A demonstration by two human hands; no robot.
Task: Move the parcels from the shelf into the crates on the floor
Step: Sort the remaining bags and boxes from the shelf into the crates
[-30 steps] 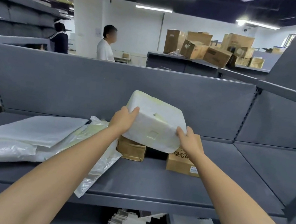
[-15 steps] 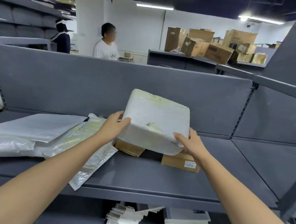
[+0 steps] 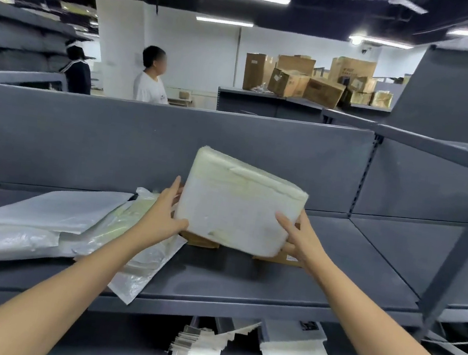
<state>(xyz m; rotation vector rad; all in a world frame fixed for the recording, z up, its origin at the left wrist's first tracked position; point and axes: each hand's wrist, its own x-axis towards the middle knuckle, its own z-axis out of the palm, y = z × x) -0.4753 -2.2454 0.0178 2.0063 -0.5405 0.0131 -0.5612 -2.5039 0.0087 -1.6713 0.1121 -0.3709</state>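
Both hands hold a white foam box (image 3: 237, 205) in the air above the middle of the shelf (image 3: 240, 287), clear of its surface and tilted, its right end higher. The left hand (image 3: 164, 217) presses flat against the box's left side, thumb hooked under the lower corner; the right hand (image 3: 298, 238) grips the lower right corner, fingers spread over the front face. Squeezing from both sides suits a bulky, light box with no handle. Two brown boxes (image 3: 199, 239) sit on the shelf just behind and below it, mostly hidden. Towards the shelf's left edge lie flat mailers (image 3: 48, 210) and a clear bag (image 3: 136, 275) that hangs over the front edge. The crates are not in view; judging by this, the box has yet to be carried down.
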